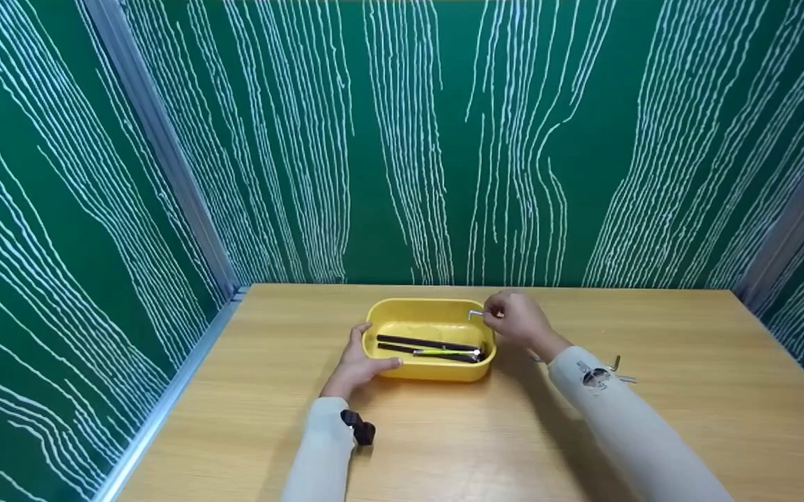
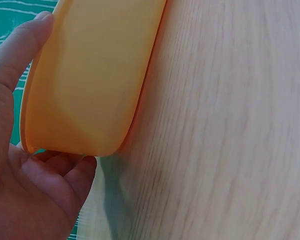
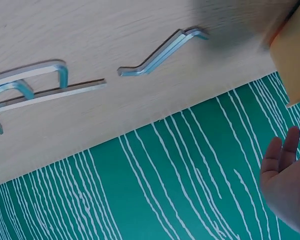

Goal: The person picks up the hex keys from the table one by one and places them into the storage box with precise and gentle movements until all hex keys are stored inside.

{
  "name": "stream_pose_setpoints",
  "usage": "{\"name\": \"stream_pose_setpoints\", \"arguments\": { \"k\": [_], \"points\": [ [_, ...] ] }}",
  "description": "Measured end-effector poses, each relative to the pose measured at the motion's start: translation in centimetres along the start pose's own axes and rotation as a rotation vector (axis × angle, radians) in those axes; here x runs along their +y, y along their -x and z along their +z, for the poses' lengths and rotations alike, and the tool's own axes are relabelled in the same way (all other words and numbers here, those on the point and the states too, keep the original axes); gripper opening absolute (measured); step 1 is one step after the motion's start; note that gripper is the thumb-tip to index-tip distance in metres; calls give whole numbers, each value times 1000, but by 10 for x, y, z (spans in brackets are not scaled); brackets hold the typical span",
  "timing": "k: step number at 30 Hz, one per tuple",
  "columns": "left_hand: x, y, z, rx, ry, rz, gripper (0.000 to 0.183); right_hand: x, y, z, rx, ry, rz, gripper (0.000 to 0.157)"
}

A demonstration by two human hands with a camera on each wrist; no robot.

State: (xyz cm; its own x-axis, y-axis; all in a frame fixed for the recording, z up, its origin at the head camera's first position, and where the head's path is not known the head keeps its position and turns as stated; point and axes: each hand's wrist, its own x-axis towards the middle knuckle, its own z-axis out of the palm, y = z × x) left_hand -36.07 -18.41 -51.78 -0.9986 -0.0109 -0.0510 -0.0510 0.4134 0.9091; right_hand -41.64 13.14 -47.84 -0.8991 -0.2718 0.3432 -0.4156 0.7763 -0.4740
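Note:
A yellow oblong plastic tub (image 1: 429, 371) stands on the table. Its left end is gripped by my left hand (image 1: 358, 362), thumb over the front rim and fingers round the end; the left wrist view shows the same hand (image 2: 35, 165) against the tub wall (image 2: 95, 80). Over the tub's right back corner, my right hand (image 1: 519, 319) pinches a small silver hex key (image 1: 475, 314), its bent end pointing down. Several long dark rods (image 1: 429, 342), one with a yellow-green part, lie inside the tub. At the right wrist view's edge, the right hand (image 3: 290, 185) is partly cut off.
More L-shaped hex keys (image 3: 162, 52) lie on the table right of the tub, with a further group (image 3: 30, 80) beside them. The right sleeve partly hides these in the head view. Green walls with white wavy lines (image 1: 408, 139) stand behind the table.

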Motion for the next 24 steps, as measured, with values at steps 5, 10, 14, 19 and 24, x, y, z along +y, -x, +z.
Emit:
{"name": "stream_pose_setpoints", "arguments": {
  "k": [5, 10, 14, 19, 24],
  "points": [
    [1, -1, -2, -3, 16, 2, 106, -4, -3, 6, -15, -28, -3, 6],
    [1, -3, -2, 5, 8, 1, 105, -9, -5, 10, -37, -50, 32, 5],
    [2, -3, 0, 7, -12, -6, 106, -12, -4, 12, -47, -50, 31, 5],
    [1, 0, 0, 13, -15, -5, 105, -16, -2, 18, -56, -69, 41, 7],
    [0, 0, 0, 14, -8, -4, 104, -19, -1, 22, -76, -87, 51, 5]
  ]
}}
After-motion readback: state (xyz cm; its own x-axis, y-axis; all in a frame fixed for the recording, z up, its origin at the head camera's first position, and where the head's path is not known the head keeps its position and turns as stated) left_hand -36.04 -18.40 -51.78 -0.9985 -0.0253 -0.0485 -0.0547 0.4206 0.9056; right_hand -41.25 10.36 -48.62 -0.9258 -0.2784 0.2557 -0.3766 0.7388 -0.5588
